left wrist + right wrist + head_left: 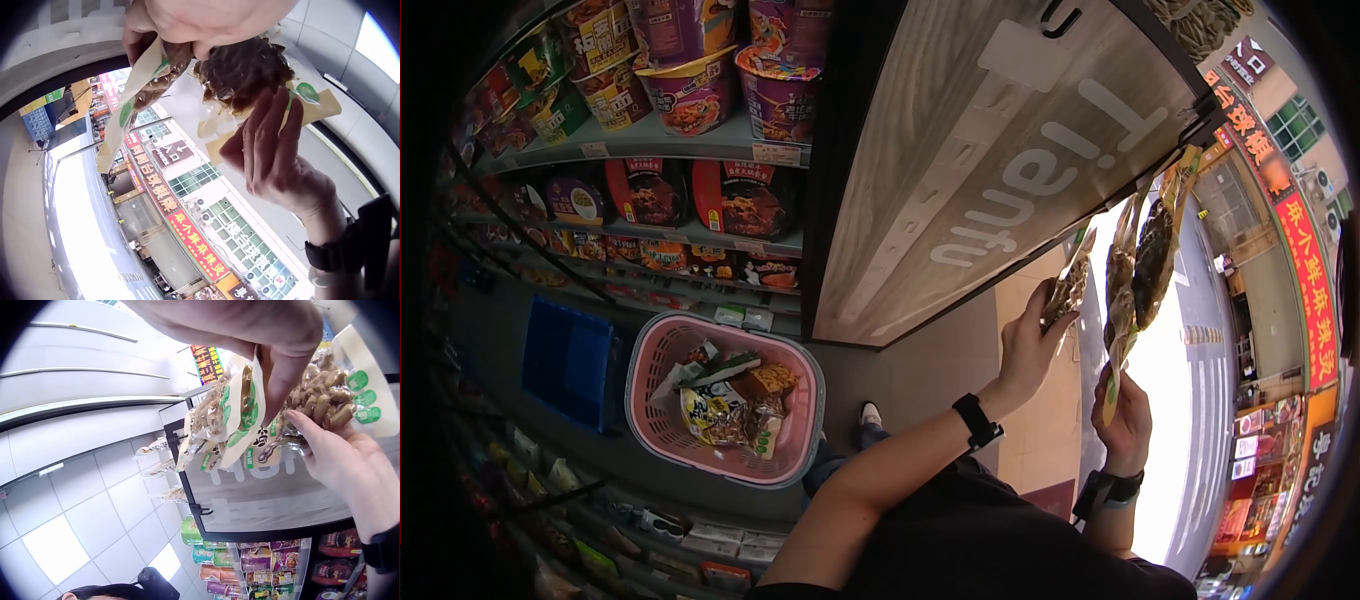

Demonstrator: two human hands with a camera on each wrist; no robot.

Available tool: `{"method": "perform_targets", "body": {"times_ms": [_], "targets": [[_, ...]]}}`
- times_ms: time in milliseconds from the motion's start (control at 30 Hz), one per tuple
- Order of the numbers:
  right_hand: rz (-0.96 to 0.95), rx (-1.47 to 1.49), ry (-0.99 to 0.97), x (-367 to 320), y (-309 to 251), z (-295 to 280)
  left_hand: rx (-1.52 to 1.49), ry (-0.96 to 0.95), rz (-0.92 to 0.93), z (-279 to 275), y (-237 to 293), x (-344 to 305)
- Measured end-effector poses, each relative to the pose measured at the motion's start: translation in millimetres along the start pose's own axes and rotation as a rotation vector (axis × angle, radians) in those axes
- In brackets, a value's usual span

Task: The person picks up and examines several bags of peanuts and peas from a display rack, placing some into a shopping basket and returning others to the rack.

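In the head view my left hand [1025, 350] grips a clear-fronted vacuum packet of peanuts [1070, 285]. Its thumb presses the peanut packet's front [322, 394] in the right wrist view, where green round labels show on the cream edge. My right hand [1122, 430] holds peanut packets [1157, 250] by their lower end, beside the left hand's packet. They overlap one another, and green print shows on their cream backing [247, 419]. From the left wrist, the fingers of the right hand [275, 144] lie against a dark, bulging packet [244, 72].
A wooden panel with white letters [1020, 190] stands ahead, with packets hanging [159, 465] from its hooks. Shelves of instant noodle cups [690, 95] are at left. A pink basket [640, 370] holding packaged food and a blue basket [565, 360] sit below. A bright street lies right.
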State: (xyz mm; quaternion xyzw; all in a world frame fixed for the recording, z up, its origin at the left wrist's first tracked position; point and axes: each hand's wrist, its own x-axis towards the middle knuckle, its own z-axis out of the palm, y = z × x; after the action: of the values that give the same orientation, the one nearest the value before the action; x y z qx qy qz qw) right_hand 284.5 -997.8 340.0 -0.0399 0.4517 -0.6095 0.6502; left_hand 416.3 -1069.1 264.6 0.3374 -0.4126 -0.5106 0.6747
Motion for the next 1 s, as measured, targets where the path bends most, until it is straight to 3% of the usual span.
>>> {"method": "perform_targets", "body": {"times_ms": [700,1000], "targets": [[0.070,0.084,-0.126,1.5,-4.0,-11.2,0.020,0.022,0.145,10.7,4.8,9.7],[0.053,0.084,-0.141,-0.8,-2.7,-8.7,0.036,0.067,0.046,18.2,9.5,5.0]]}}
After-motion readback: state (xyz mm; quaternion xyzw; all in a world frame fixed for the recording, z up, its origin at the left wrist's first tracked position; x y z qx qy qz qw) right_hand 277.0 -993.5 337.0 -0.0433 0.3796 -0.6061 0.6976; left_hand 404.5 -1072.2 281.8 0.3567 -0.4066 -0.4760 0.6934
